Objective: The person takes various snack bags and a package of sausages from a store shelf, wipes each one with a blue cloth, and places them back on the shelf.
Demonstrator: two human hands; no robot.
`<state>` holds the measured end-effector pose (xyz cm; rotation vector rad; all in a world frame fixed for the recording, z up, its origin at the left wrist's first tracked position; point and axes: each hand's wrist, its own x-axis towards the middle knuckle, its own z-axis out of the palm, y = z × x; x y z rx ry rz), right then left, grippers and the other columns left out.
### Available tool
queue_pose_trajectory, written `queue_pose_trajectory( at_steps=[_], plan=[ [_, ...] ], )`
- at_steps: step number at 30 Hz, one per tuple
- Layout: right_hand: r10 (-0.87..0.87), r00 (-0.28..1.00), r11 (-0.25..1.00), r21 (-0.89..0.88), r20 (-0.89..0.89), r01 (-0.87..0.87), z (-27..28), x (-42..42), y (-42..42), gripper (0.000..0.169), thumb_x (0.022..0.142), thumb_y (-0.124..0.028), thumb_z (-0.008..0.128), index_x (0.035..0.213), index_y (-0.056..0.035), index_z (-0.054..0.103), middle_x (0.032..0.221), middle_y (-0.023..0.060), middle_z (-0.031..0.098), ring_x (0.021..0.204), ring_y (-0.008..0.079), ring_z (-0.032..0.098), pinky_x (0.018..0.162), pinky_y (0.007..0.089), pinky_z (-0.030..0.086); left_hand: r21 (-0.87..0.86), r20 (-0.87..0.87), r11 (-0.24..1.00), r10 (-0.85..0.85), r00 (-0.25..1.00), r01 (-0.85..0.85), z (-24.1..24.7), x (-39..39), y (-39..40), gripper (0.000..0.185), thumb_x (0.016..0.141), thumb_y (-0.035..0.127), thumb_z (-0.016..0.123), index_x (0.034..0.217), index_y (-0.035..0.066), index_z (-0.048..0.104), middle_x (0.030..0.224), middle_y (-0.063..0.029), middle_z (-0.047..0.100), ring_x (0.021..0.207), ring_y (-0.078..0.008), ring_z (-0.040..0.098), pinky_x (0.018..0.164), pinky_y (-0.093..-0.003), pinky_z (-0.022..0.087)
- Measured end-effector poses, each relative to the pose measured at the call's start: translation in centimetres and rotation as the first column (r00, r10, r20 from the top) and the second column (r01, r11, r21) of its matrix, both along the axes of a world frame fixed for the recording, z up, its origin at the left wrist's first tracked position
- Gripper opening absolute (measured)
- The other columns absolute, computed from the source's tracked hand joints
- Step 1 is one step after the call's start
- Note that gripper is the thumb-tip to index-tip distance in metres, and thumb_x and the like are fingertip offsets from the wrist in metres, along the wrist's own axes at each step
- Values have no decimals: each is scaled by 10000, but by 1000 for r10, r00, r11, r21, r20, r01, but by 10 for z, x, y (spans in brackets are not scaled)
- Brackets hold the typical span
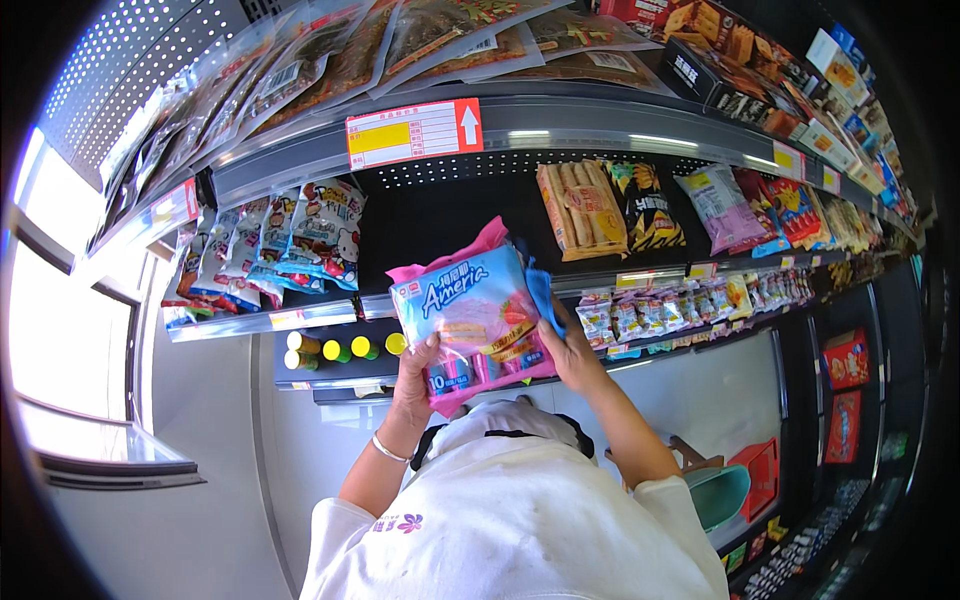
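A pink and blue plastic bag of packaged snacks (469, 307), with a strawberry and a sandwich biscuit pictured on it, is held in front of my body. My left hand (415, 375) grips its lower left side, thumb on the front. At the right side, my right hand (571, 349) holds the bag together with a blue cloth (541, 292), which covers part of the bag's right edge. The fingers behind the bag are hidden. Beyond it lies a black shelf board (442, 202), with a bag of long biscuit sticks (583, 210) to the right.
Snack bags (322, 232) stand left on the shelf; a black and yellow bag (646, 206) is at right. Flat clear packets (450, 45) lie above, over a price tag (414, 133). Yellow-lidded tins (365, 347) stand below. A green basket (716, 495) is at lower right.
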<state>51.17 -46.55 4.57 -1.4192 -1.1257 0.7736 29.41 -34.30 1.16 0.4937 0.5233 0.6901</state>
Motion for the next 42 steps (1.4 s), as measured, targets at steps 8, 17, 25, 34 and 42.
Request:
queue_pose_trajectory(
  at_steps=[8,17,25,34,42],
  plan=[
    [-182,921,937,-344,-344,56,-46,-4,-78,548,1010,-361,508,1445,-35,438,1463,139,477,1297,286,516,1087,407,377,148,-120,964,239,964,-221,5,14,9,587,824,314,792,1251,1,536,1110,-88,661,957,-200,673,821,-354,580],
    [-77,374,997,-83,-924,0,-53,-17,2,573,968,-425,572,1420,-95,448,1397,109,538,1244,283,556,1034,460,469,604,-181,761,421,889,-238,17,57,-56,805,762,213,851,1372,34,357,1255,-97,531,1170,-214,538,987,-356,462],
    [97,50,966,82,-994,-245,-47,-3,-3,525,917,-334,608,1310,7,540,1217,193,644,1064,315,668,947,483,535,787,-146,617,154,977,20,17,16,-30,913,720,457,849,1390,12,417,1390,-135,471,1330,-248,433,1139,-398,286],
    [228,166,864,121,-959,-489,-40,-21,-9,456,937,-273,626,1297,-3,552,1243,175,634,1073,265,665,888,415,571,472,1,788,-449,894,395,1,14,57,1036,627,396,933,1427,32,386,1295,-105,605,1219,-251,571,1053,-409,452],
    [-501,685,826,-528,-529,197,-59,20,-40,426,961,-349,615,1248,-34,600,1119,86,668,919,155,656,751,280,526,285,-52,953,-95,994,106,-21,0,41,670,890,316,708,1390,-1,395,1294,-140,585,1176,-256,601,1022,-404,472]
  ],
)
